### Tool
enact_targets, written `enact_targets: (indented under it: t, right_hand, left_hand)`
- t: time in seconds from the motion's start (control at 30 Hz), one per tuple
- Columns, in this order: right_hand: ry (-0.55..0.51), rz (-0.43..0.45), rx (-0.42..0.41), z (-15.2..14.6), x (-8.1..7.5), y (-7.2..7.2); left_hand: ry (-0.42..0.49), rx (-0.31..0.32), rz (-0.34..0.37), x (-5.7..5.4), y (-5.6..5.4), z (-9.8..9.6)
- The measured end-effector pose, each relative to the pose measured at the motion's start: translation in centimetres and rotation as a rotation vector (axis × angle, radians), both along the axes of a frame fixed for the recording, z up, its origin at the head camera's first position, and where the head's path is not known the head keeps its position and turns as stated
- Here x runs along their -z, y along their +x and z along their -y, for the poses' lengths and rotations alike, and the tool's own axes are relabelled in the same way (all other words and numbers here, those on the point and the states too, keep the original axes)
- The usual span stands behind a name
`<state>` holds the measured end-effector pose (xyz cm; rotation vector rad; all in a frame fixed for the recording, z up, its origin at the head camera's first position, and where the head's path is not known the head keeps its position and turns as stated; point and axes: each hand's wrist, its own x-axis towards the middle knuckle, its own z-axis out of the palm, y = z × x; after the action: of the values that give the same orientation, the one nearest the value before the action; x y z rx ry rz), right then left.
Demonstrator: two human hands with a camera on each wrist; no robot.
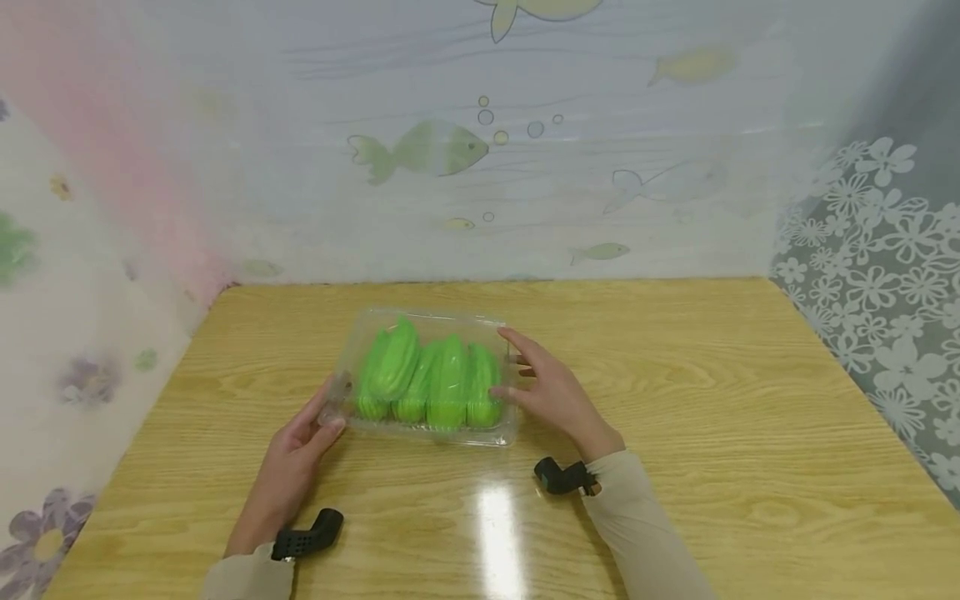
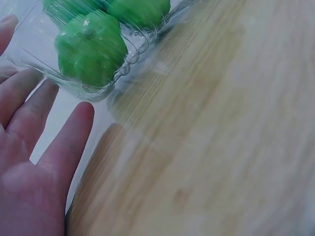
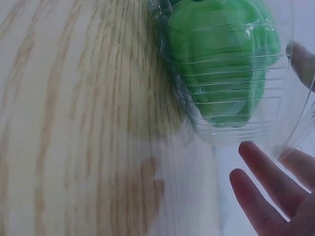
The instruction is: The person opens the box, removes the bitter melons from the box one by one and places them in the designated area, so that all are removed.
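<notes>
A clear plastic clamshell box [image 1: 498, 437] sits at the middle of the table, holding several green, ridged, vegetable-like pieces [image 1: 450, 379]. My left hand [image 1: 288, 458] grips the box's left end, thumb at the near corner. In the left wrist view, other fingers [image 2: 69, 142] extend along and below the box's end. At the right end, my right hand [image 1: 558, 400] holds the box between its thumb on the near side and a finger at the far corner. Two fingers [image 3: 268, 177] stand apart from the wall in the right wrist view. Whether the box's underside touches the table is unclear.
The wood-grain table [image 1: 712, 375] meets a fish-patterned curtain [image 1: 555, 200] at its far edge. Flowered sheets hang along the left and right sides. A black wrist camera [image 1: 307, 537] is worn on the left wrist, and another black camera [image 1: 562, 477] on the right.
</notes>
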<state>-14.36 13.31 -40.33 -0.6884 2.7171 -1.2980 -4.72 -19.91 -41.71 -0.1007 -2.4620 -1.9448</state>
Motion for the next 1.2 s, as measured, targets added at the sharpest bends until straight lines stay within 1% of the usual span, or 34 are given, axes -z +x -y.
enact_targets:
  t: [0.27,0.33,0.5,0.6,0.7,0.87,0.97,1.07,1.2]
  right_hand:
    - [-0.016,0.018,0.0,-0.08,0.16,-0.04]
    - [-0.015,0.02,0.009,-0.24,0.2,-0.12]
    - [0.002,-0.004,0.031,-0.72,0.12,-0.19]
    - [-0.009,-0.007,0.016,-0.75,0.08,-0.21]
    - [-0.033,-0.003,0.012,-0.73,0.17,-0.3]
    - [-0.048,-0.04,0.0,-0.69,0.33,-0.42]
    - [-0.033,-0.067,-0.014,-0.63,0.36,-0.45]
    - [-0.021,-0.101,-0.03,-0.61,0.39,-0.45]
    - [-0.025,-0.138,-0.042,-0.66,0.43,-0.4]
  left_hand:
    - [0.004,0.006,-0.022,0.01,0.03,-0.03]
    - [-0.038,-0.03,-0.031,0.05,0.04,0.07]
    - [-0.098,-0.092,-0.022,0.27,0.09,0.25]
    - [-0.082,-0.091,0.003,0.36,0.07,0.22]
    - [-0.067,-0.097,0.01,0.33,-0.05,0.16]
    - [0.042,-0.076,0.01,0.25,-0.04,0.12]
    - [0.091,-0.067,0.01,0.2,0.04,0.18]
    - [0.082,-0.083,0.023,0.09,0.11,0.17]
    - [0.034,-0.099,0.046,-0.01,0.09,0.07]
